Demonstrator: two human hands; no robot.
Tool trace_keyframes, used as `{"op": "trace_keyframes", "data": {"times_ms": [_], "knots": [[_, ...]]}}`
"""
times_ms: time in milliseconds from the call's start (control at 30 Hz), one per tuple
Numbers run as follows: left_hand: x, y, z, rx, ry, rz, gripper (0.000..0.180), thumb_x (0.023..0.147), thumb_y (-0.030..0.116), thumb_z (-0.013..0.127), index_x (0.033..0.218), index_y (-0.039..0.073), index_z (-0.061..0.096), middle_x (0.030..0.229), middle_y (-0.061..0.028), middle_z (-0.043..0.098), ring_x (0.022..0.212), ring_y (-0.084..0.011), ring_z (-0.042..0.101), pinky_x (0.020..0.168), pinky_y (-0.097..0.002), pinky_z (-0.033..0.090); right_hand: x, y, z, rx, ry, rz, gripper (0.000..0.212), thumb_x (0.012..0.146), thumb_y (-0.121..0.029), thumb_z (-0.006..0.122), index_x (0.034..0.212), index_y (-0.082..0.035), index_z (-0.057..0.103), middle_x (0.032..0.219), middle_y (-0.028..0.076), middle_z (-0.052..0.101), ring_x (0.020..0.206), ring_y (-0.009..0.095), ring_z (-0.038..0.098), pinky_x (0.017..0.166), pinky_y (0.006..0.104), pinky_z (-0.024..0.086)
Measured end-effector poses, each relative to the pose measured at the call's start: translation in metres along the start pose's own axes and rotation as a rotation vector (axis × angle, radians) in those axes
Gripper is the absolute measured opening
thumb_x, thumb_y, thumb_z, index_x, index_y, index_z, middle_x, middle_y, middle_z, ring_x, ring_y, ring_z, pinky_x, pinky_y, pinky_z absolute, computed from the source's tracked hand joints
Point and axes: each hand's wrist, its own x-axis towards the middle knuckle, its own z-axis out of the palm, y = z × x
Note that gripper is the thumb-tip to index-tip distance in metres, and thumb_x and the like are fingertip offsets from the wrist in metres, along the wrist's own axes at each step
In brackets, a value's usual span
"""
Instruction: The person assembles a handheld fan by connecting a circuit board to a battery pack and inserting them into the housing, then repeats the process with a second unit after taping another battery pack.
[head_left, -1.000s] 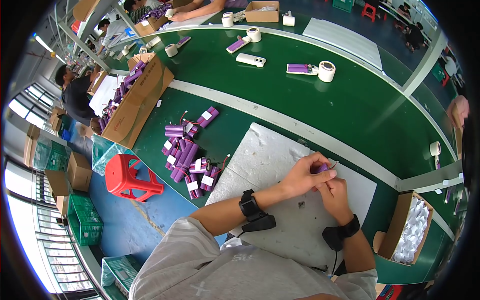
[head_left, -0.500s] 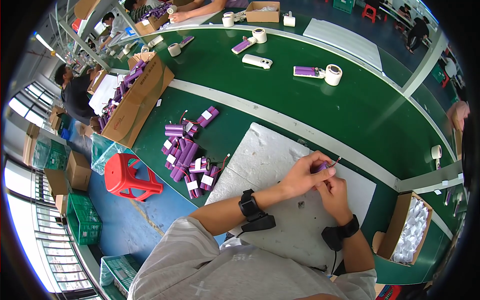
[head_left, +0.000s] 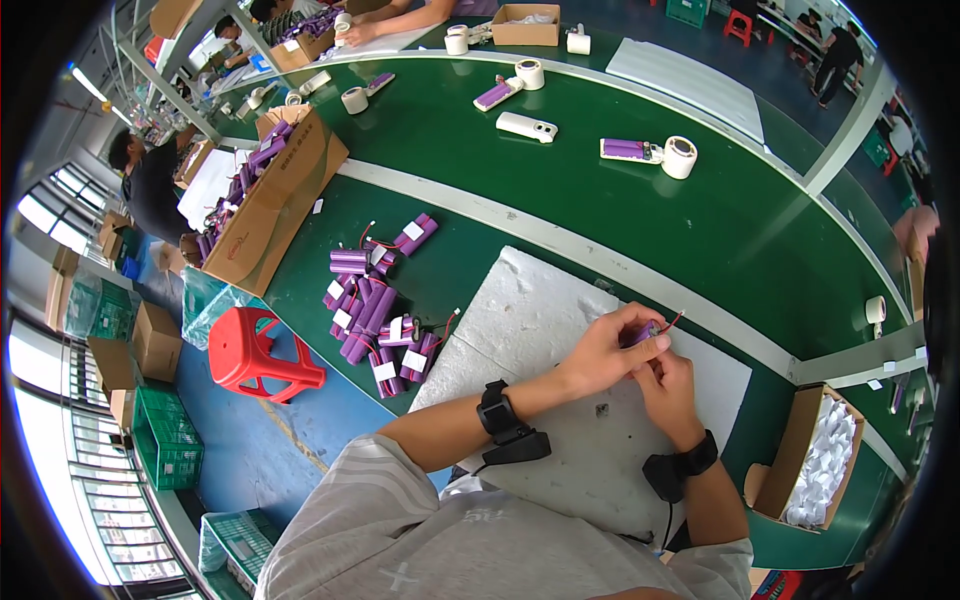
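My left hand (head_left: pixel 610 352) is closed around a small purple battery pack (head_left: pixel 650 330) with a red and dark wire lead sticking out at its upper right. The fingers hide most of the pack. Close against the left thumb, my right hand (head_left: pixel 668 388) has its thumb and fingers pinched together below the pack. What lies between them is hidden. Both hands are above a white foam board (head_left: pixel 500 315) on the green bench. Left of the board lies a heap of purple battery packs (head_left: pixel 372 305), several with white labels and red leads.
A cardboard box of battery packs (head_left: pixel 285 205) stands at the left, a box of white pieces (head_left: pixel 822 460) at the right. Beyond a pale rail (head_left: pixel 560 235), a green belt (head_left: pixel 440 130) carries white device housings (head_left: pixel 680 157). A red stool (head_left: pixel 250 350) is on the floor. Other people sit farther back.
The white housings on the green belt have shifted slightly right and nearer. The wire lead and battery pack have turned a little; both my hands stay nearly in place.
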Motion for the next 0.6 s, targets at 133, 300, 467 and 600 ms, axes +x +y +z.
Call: {"op": "trace_keyframes", "data": {"times_ms": [133,300,467,600], "knots": [[0.0015,-0.0050,0.0008,0.011,0.022,0.031,0.036,0.091,0.029,0.065,0.113,0.001,0.057,0.091,-0.0019,0.060,0.083,-0.0084,0.054,0.072,-0.0256,0.046,0.0015,-0.0052,0.0001,0.036,0.011,0.029,0.014,0.087,-0.008,0.061,0.090,0.006,0.060,0.068,0.008,0.065,0.061,0.012,0.060,0.057,0.0263,0.047],[0.0013,-0.0056,0.0011,-0.025,0.024,0.026,0.035,0.092,0.028,0.064,0.114,0.002,0.057,0.094,-0.0027,0.061,0.085,-0.0088,0.056,0.072,-0.0253,0.047,0.0030,-0.0074,0.0017,0.045,0.034,0.036,0.014,0.086,-0.007,0.061,0.094,0.005,0.060,0.068,0.008,0.065,0.059,0.012,0.060,0.055,0.0257,0.046],[0.0000,0.0010,0.0016,-0.056,0.032,0.001,0.035,0.092,0.027,0.063,0.116,0.002,0.057,0.094,-0.0031,0.062,0.085,-0.0089,0.056,0.068,-0.0243,0.047,0.0032,-0.0053,0.0045,0.099,0.092,0.041,0.016,0.084,-0.007,0.065,0.096,0.002,0.061,0.067,0.006,0.066,0.056,0.012,0.059,0.052,0.0245,0.044],[-0.0001,0.0007,0.0019,-0.047,0.045,0.009,0.035,0.093,0.027,0.063,0.116,0.003,0.057,0.093,-0.0030,0.061,0.082,-0.0086,0.056,0.064,-0.0234,0.046,0.0030,-0.0030,0.0050,0.132,0.105,0.056,0.015,0.084,-0.007,0.064,0.096,0.001,0.061,0.068,0.006,0.065,0.056,0.010,0.057,0.053,0.0236,0.043]]}}
